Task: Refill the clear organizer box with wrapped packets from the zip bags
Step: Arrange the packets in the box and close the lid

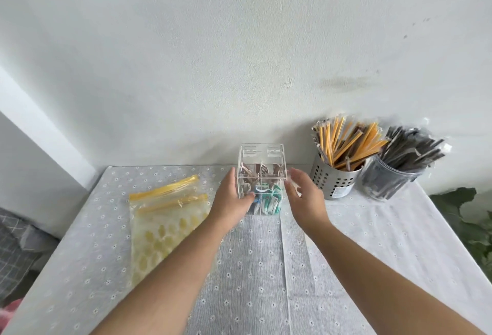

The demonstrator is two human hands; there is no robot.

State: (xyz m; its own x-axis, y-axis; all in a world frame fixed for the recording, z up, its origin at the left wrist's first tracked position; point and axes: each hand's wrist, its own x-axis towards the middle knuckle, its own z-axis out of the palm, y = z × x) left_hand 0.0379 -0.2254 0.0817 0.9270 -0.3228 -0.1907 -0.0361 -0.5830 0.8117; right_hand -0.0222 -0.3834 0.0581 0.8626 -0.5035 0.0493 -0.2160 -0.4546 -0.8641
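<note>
The clear organizer box [262,160] stands near the table's far edge with its hinged lid closed. Brown packets fill its back compartments and teal and white packets [271,201] its front ones. My left hand [231,200] rests against the box's left wall, thumb at the front corner. At the box's right side my right hand [303,196] has its fingers spread, close to the wall or just touching it. Two zip bags [165,217] with yellow seals lie flat and overlapping to the left of the box.
A perforated metal cup [334,177] of yellow and brown wrapped sticks and a clear cup [386,177] of dark wrapped sticks stand at the back right. The table wears a floral grey cloth [253,268]. A plant [468,222] lies beyond the right edge.
</note>
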